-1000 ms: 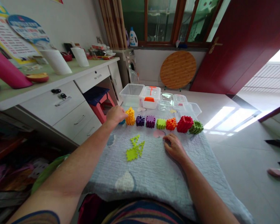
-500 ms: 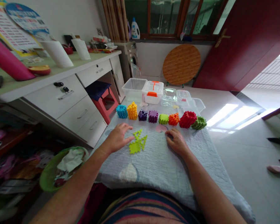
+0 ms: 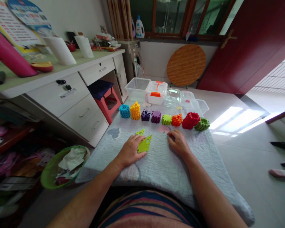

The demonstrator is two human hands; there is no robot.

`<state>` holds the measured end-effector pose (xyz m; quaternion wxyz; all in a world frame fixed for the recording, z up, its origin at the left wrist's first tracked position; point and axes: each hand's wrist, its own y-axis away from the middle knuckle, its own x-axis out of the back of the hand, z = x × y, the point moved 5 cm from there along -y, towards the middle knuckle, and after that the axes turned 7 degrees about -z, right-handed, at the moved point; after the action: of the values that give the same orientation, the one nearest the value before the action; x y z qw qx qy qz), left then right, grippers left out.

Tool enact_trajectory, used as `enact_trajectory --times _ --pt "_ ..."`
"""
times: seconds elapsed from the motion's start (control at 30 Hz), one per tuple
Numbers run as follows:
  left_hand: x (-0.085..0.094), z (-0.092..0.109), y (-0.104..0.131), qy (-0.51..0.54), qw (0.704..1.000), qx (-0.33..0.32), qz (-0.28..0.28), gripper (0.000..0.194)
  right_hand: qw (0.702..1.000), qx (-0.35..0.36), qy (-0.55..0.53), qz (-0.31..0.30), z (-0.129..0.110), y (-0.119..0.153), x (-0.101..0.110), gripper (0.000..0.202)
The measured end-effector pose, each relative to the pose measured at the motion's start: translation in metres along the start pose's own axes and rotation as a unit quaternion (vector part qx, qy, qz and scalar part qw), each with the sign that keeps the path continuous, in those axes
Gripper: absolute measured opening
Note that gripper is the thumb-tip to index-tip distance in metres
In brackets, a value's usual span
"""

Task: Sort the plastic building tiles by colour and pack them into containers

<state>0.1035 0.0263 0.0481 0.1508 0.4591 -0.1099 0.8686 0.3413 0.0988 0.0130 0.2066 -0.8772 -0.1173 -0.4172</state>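
Observation:
My left hand (image 3: 132,150) rests over the left side of some flat lime-green interlocking pieces on the cloth. Its thumb and fingers are apart, around a square piece (image 3: 142,146), and part of the group is hidden under the hand. Small notched triangular pieces (image 3: 149,138) lie against the square. To the right, my right hand (image 3: 179,143) lies on the cloth with fingers loosely bent and a gap at the thumb; nothing shows in it. Just beyond it stand a lime-green stack (image 3: 166,119) and an orange stack (image 3: 177,120).
The row also has blue (image 3: 124,111), yellow (image 3: 135,110), dark purple (image 3: 145,115), purple (image 3: 156,117), red (image 3: 191,121) and dark green (image 3: 202,124) stacks. Behind are a clear bin (image 3: 137,90), an orange-latched box (image 3: 156,98) and clear containers (image 3: 173,94). A green basket (image 3: 46,175) stands left.
My left hand has moved right and nearer to me, onto the lime-green pieces, which now sit closer together and slightly further right. My right hand has barely moved.

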Motion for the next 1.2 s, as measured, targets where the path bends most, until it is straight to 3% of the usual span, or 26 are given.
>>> enact_trajectory --times 0.13,0.3,0.37,0.53,0.63,0.77,0.87,1.03,1.2 --pt "0.001 0.02 -0.013 0.044 0.998 -0.028 0.024 0.043 0.999 0.019 -0.048 0.005 -0.013 0.002 0.002 0.022" --pt "-0.01 0.033 -0.038 0.168 0.985 0.023 -0.014 0.022 0.983 0.08 -0.156 -0.05 -0.046 0.011 -0.011 0.077" --pt "-0.018 0.035 -0.048 0.218 0.974 0.049 -0.024 0.025 0.981 0.076 -0.17 -0.058 -0.054 0.014 -0.019 0.084" --pt "-0.034 0.039 -0.061 0.303 0.951 0.058 -0.029 0.029 0.985 -0.023 -0.17 0.028 -0.045 0.011 -0.023 0.06" --pt "-0.029 0.038 -0.059 0.28 0.959 0.036 -0.016 0.028 0.988 -0.039 -0.138 0.055 -0.035 0.008 -0.016 0.047" --pt "0.001 0.016 -0.053 0.106 0.991 0.02 0.082 0.025 0.998 -0.024 -0.027 0.043 -0.028 0.007 -0.007 0.044" --pt "0.012 -0.015 -0.049 -0.031 0.994 0.038 0.094 0.029 0.998 -0.044 0.042 0.012 -0.022 0.007 -0.007 0.049" --pt "0.0 -0.06 -0.042 -0.08 0.991 0.077 0.07 0.041 0.993 -0.082 0.085 -0.022 -0.018 0.005 -0.014 0.042" --pt "-0.009 -0.066 -0.036 -0.097 0.988 0.07 0.102 0.036 0.985 -0.1 0.12 -0.078 -0.023 0.0 -0.009 0.038"
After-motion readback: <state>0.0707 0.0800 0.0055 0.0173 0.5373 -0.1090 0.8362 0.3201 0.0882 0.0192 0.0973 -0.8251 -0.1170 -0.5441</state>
